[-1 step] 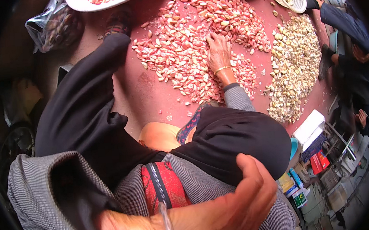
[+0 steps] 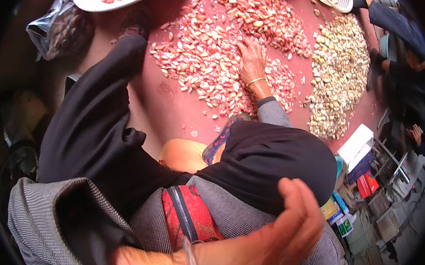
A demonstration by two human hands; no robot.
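My right hand [image 2: 253, 63] lies on a spread of small pink and white clove-shaped pieces [image 2: 207, 59], its fingers stretched out and a thin gold bracelet at the wrist. Whether any piece is under the palm is hidden. Closer to me, my left hand [image 2: 283, 221] hovers above my lap with its fingers loosely extended and nothing visible in them. A clear bangle [image 2: 190, 257] circles that wrist. Right of the pink spread lies a long heap of cream-yellow pieces [image 2: 339, 74].
A white dish [image 2: 115, 7] of pink pieces stands at the far left, beside a clear plastic bag [image 2: 60, 32] of dark things. A woven basket [image 2: 347, 0] holds pale pieces at the far right. Another person's arm [image 2: 397, 23] shows at the right edge. Boxes and packets [image 2: 344, 217] clutter the lower right.
The fingers of my left hand have shifted slightly to the right. My right hand stays in the same place on the pink pieces.
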